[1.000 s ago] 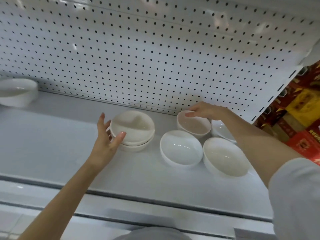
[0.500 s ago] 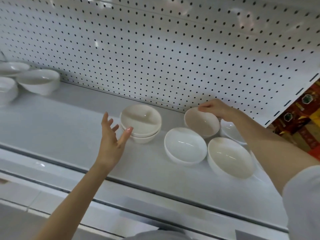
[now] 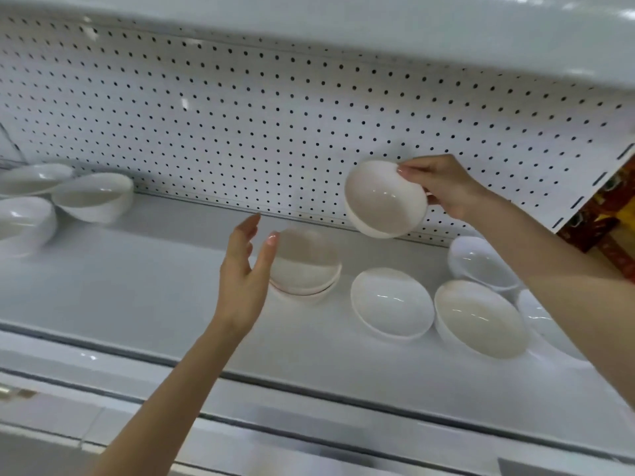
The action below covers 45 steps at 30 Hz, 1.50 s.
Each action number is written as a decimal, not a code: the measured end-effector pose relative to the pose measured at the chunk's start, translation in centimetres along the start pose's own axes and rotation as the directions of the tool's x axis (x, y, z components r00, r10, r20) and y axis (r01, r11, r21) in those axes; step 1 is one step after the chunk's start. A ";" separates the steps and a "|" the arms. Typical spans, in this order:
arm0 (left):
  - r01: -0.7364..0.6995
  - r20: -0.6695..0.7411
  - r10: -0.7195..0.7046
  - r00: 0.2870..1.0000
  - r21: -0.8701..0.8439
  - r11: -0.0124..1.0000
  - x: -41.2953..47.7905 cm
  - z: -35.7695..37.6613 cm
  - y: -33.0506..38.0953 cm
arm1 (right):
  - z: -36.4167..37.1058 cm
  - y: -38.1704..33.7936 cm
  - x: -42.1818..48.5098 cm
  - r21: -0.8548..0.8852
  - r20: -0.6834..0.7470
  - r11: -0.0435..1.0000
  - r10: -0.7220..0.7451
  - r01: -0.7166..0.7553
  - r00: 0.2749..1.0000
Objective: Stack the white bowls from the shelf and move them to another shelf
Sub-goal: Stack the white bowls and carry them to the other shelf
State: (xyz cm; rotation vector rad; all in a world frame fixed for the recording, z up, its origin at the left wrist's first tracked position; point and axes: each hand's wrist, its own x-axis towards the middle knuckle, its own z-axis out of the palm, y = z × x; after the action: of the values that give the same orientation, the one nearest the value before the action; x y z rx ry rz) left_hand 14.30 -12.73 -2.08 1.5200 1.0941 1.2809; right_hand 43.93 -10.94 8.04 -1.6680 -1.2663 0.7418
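My right hand (image 3: 443,187) pinches the rim of a white bowl (image 3: 383,201), which hangs tilted in the air above the shelf (image 3: 137,297). Below and to its left a small stack of white bowls (image 3: 305,266) stands on the shelf. My left hand (image 3: 245,273) hovers with straight fingers just left of that stack, holding nothing. Single white bowls stand to the right: one in the middle (image 3: 391,302), a larger one (image 3: 481,317) beside it, one behind (image 3: 481,262), and one partly hidden by my right forearm (image 3: 539,317).
Three more white bowls (image 3: 92,195) sit at the far left of the shelf. A white pegboard wall (image 3: 240,132) closes the back. An upper shelf (image 3: 378,25) hangs overhead. Red and yellow packages (image 3: 611,235) show at the right edge.
My right hand has lifted the back bowl off the shelf and carried it up and leftward, tilted. My left hand has stayed open by the stack. The camera has shifted left.
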 end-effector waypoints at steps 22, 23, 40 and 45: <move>-0.057 0.399 0.108 0.911 -0.137 0.989 2.8 -0.9 -1.2 | 9.6 -1.0 -6.1 0.276 0.215 0.928 0.193 -0.250 0.957; -0.067 0.400 0.118 0.909 -0.139 0.988 2.9 -1.0 -1.4 | 9.6 -0.7 -6.4 0.274 0.247 0.936 0.156 -0.223 0.956; -0.117 0.401 0.135 0.906 -0.070 0.991 3.9 -1.4 -3.1 | 10.8 1.7 -7.0 -0.059 0.208 0.998 -0.015 0.028 0.978; -0.092 0.403 0.105 0.909 -0.051 0.994 3.6 -1.4 -4.1 | 11.3 2.6 -6.8 -0.114 0.229 0.993 0.019 0.008 0.973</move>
State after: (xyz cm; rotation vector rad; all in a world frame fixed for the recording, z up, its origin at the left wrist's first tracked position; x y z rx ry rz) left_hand 12.84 -8.14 -4.93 1.7383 0.7318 0.9783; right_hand 33.35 -14.39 0.51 -1.7150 -1.4902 0.9010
